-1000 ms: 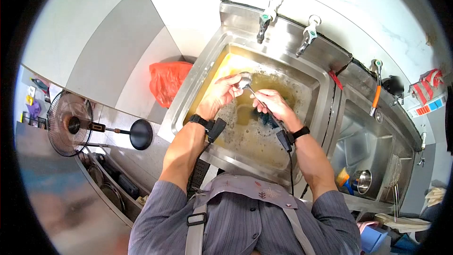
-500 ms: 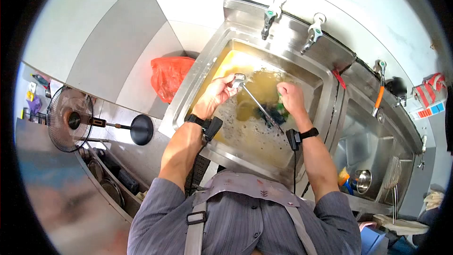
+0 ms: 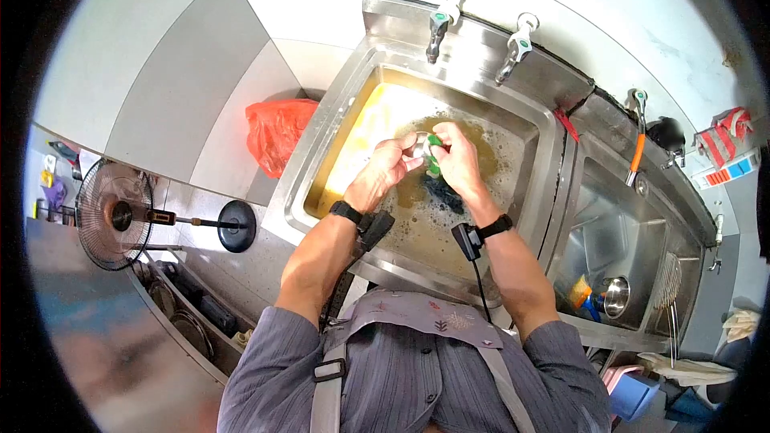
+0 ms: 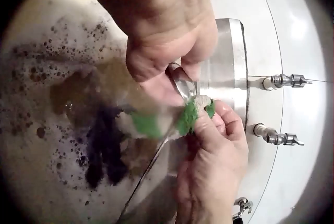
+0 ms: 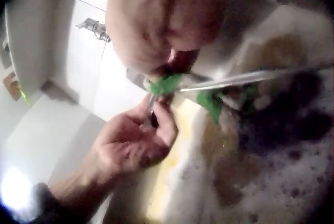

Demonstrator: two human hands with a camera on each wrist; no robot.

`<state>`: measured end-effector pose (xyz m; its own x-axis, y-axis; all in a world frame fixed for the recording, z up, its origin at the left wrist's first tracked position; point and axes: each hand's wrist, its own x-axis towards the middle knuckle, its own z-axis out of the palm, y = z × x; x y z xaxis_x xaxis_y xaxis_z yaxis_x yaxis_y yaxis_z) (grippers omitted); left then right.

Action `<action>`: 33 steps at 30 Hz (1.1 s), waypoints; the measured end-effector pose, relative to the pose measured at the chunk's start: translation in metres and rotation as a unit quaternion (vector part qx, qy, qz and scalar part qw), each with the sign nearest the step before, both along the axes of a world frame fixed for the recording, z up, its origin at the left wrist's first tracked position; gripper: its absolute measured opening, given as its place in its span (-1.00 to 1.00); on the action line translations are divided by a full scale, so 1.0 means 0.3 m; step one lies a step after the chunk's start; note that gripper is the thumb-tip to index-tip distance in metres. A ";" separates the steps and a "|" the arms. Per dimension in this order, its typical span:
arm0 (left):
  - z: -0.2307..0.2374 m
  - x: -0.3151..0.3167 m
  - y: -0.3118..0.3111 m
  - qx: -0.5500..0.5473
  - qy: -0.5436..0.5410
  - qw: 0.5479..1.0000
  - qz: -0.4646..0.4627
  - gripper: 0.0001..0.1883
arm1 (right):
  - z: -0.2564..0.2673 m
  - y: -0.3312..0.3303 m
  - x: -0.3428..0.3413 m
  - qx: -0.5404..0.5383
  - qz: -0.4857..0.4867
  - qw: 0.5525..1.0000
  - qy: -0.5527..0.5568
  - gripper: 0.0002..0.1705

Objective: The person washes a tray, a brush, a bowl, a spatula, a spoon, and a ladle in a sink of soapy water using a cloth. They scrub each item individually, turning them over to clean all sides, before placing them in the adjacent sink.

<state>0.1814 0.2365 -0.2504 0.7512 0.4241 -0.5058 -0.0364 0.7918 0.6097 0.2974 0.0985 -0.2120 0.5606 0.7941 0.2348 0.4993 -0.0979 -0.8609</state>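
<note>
Left hand, head view: the left hand (image 3: 387,163) pinches the rounded bowl of a shiny long-handled metal spoon (image 3: 421,145) between thumb and fingers, above the water.
Right hand, head view: the right hand (image 3: 460,167) grips a crumpled green-and-whitish scrubbing cloth (image 3: 434,162) against the bowl.
Sink, head view: the brushed-steel sink (image 3: 549,168) is squarish with rounded corners; its cloudy, yellow-brown water (image 3: 393,228) carries specks of foam, and a soft dark mass (image 3: 443,194) lies in it.
Beside the sink, head view: a wrinkled, translucent red plastic bag (image 3: 279,138).
Spoon, left wrist view: the smooth, curved bowl sits between the hands, its slim, straight handle (image 4: 142,178) slanting away over the water.
Cloth, left wrist view: rough, fuzzy and partly blurred, pinched by the right thumb and fingers.
Cloth, right wrist view: ragged green folds beside the handle; the right fingertips are mostly hidden.
</note>
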 end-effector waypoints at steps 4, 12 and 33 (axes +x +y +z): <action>-0.005 -0.008 -0.010 -0.011 -0.018 1.000 0.005 -0.78 | -0.014 0.003 0.017 -0.036 -0.014 0.999 0.037 -0.51; 0.001 -0.018 -0.024 0.008 0.008 1.000 0.024 -0.76 | -0.048 -0.031 0.035 -0.103 0.050 0.993 -0.027 -0.46; 0.041 -0.048 0.017 0.088 -0.029 0.996 0.000 -0.65 | -0.018 0.005 0.021 -0.145 0.036 0.988 0.033 -0.47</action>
<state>0.1668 0.2414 -0.2380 0.7771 0.5018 -0.3798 -0.0753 0.6732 0.7356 0.3038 0.0999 -0.2176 0.5071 0.8608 -0.0437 0.4585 -0.3124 -0.8320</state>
